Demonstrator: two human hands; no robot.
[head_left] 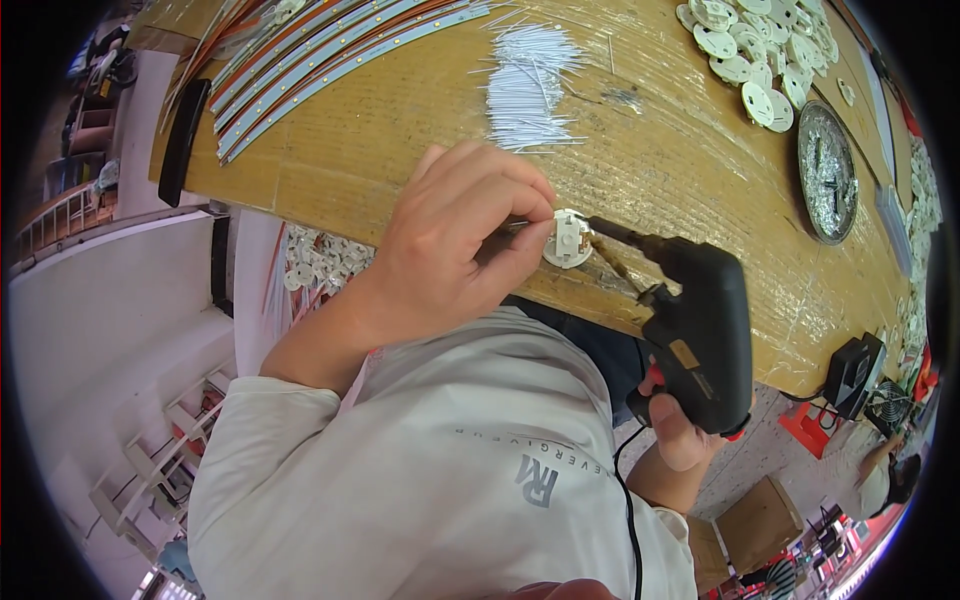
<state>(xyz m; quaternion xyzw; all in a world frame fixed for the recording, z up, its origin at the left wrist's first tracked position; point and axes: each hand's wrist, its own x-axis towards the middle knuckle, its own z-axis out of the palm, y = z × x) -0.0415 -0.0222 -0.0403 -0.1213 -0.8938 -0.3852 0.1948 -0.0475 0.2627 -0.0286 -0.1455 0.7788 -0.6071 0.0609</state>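
My right hand (682, 436) is wrapped round the grip of a black soldering gun (708, 325) with a red trigger. Its metal tip reaches left to a small round white plastic base (567, 248) lying near the table's front edge. Copper-coloured contacts show on the base beside the tip. My left hand (455, 235) is pinched closed at the left rim of the base. Between its fingers a thin wire-like piece partly shows; the fingers hide most of it.
Beyond my hands lies a pile of short white wires (530, 90). LED strips (340, 65) cover the far left of the wooden table (660, 150). White round bases (760, 50) are heaped far right, near a dark round dish (828, 172). The gun's black cord (628, 490) hangs by my body.
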